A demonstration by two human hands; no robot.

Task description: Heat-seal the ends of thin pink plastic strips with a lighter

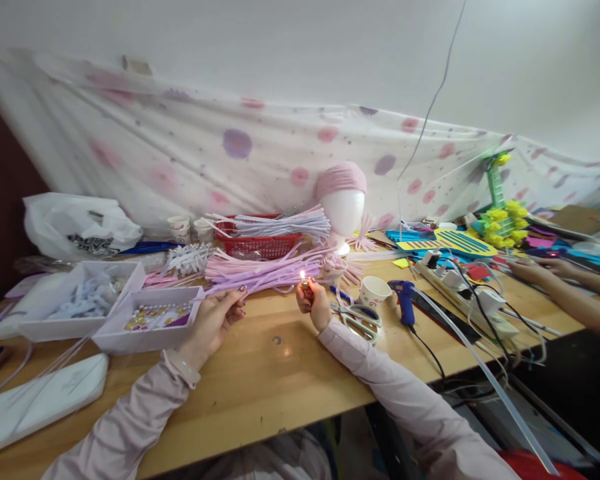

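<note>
A person in pale pink sleeves sits at a light-brown wooden table [260, 400], both hands above its middle, between near edge and back edge. The right hand [314, 303] is closed around a small, reddish cigarette lighter [307, 291], holding it upright, probably so that the small yellow flame [303, 274] burns above the fingers. The left hand [215, 323] is well apart from it, thumb and fingertips closed in a pinch; whether they grip a thin strand cannot be told.

Beyond the hands, toward the back edge, fuzzy pink and lilac stems [260, 272] lie in a loose bundle, perhaps placed there for easy reach. Just beside the left hand, an open white box [145, 340] holds gold and purple beads, its walls likely keeping them from rolling. Near the right forearm lie pale-handled scissors [365, 323]; beyond them stand a white paper cup [375, 291] and a blue glue gun [405, 300]. Toward the table's right end, a co-worker's hands [535, 270] rest among craft pieces.
</note>
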